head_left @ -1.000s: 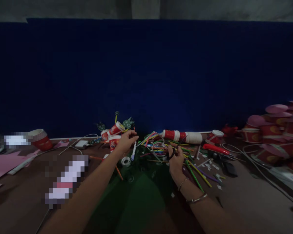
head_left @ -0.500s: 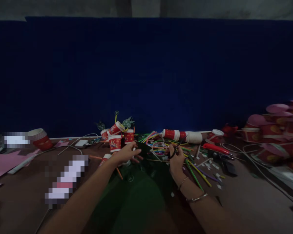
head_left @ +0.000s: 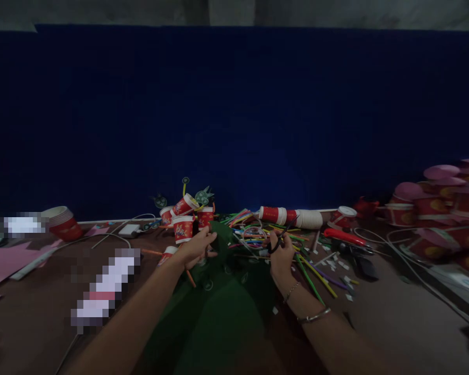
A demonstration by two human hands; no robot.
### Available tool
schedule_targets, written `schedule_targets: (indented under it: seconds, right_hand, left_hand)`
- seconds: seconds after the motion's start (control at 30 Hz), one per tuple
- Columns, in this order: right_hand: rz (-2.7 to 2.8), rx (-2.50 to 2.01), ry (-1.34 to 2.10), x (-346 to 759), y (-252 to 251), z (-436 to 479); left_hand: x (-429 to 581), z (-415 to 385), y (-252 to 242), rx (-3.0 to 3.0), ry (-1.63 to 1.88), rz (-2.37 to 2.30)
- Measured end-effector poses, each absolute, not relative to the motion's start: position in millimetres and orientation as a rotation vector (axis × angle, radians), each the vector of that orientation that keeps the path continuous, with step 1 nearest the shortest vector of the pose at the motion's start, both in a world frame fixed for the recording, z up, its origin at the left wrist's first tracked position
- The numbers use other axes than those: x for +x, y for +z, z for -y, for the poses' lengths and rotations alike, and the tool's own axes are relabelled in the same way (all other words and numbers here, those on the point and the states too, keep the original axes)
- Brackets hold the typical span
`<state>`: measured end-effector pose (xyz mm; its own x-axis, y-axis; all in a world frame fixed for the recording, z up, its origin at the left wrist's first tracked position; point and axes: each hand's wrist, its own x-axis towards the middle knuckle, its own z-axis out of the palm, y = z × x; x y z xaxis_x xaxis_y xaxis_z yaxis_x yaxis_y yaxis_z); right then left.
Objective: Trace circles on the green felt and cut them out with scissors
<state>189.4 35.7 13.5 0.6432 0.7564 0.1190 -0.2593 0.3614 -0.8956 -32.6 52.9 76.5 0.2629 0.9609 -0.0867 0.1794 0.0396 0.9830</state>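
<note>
My left hand (head_left: 197, 249) is pinched on the raised far edge of a dark green sheet (head_left: 219, 317), which lies across the table in front of me. Faint drawn circles show on the sheet. Black-handled scissors (head_left: 283, 235) are in my right hand (head_left: 282, 260), their blades pointing up and away; how far apart the blades are I cannot tell. Just beyond my left hand, red paper cups (head_left: 183, 229) stand stacked with pipe-cleaner-like sticks and green cut-outs on them. Beside the scissors lies a heap of coloured sticks (head_left: 254, 234).
Nested paper cups (head_left: 309, 219) lie along the blue partition (head_left: 234, 114). To the right are a red-handled tool (head_left: 346, 237), white scraps, cables and piled red cups (head_left: 433, 211). Pink paper (head_left: 11, 263) and a cup stack (head_left: 62, 224) sit at left.
My left hand was spread above the sheet and has closed on its far edge, lifting that part. My right hand with the scissors has barely moved.
</note>
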Motion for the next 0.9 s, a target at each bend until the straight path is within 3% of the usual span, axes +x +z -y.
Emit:
schedule_targets:
  seconds: [0.2,0.37,0.6,0.77,0.9]
  right_hand:
    - [0.600,-0.963,0.678,189.1,12.2,-36.3]
    - [0.591,-0.958,0.702,188.8,12.9,-36.3]
    - [0.582,-1.011,0.743,188.0,15.2,-35.0]
    - [0.591,-1.002,0.735,188.3,12.9,-37.0]
    - [0.622,-1.006,0.741,188.8,7.6,-39.5]
  left_hand:
    - [-35.6,-54.6,79.8,1.533,1.141,-1.246]
    - [-34.7,-35.4,70.3,2.174,1.455,-1.209]
    - [-43.1,-11.3,46.5,2.636,1.557,-1.041]
    - [-42.8,-6.3,42.0,2.629,1.486,-1.016]
    - [-36.2,2.2,35.8,2.641,1.208,-0.936]
